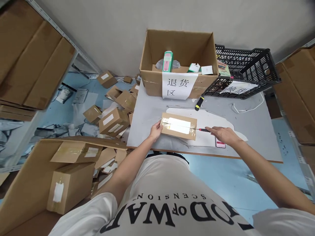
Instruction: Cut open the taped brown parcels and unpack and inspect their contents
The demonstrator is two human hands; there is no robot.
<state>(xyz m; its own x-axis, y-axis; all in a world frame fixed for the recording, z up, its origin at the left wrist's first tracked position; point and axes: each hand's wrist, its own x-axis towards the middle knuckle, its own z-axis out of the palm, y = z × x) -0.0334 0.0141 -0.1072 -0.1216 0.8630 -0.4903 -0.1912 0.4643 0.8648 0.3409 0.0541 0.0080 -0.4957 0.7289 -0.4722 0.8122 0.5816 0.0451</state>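
A small taped cardboard box [167, 128] with a white label lies on the table in front of me. My left hand [156, 130] grips its left end, thumb near the top edge. From the right, my right hand [222, 133] is closed around a slim tool with a red-and-black handle [203, 130]. The tool's thin tip meets the right end of the box, at the taped seam; its exact kind is too small to make out. Partly under my right hand lies a phone [220, 144] with a lit screen. White sheets [204, 141] are spread beneath the box.
Behind stands a large open carton [151, 82] with green packages, beside a black plastic crate [248, 65]. A yellow-and-black handled tool [199, 103] and a white cable [248, 111] lie on the table [261, 137]. To my left, a big carton [27, 170] holds several boxes; more litter the floor.
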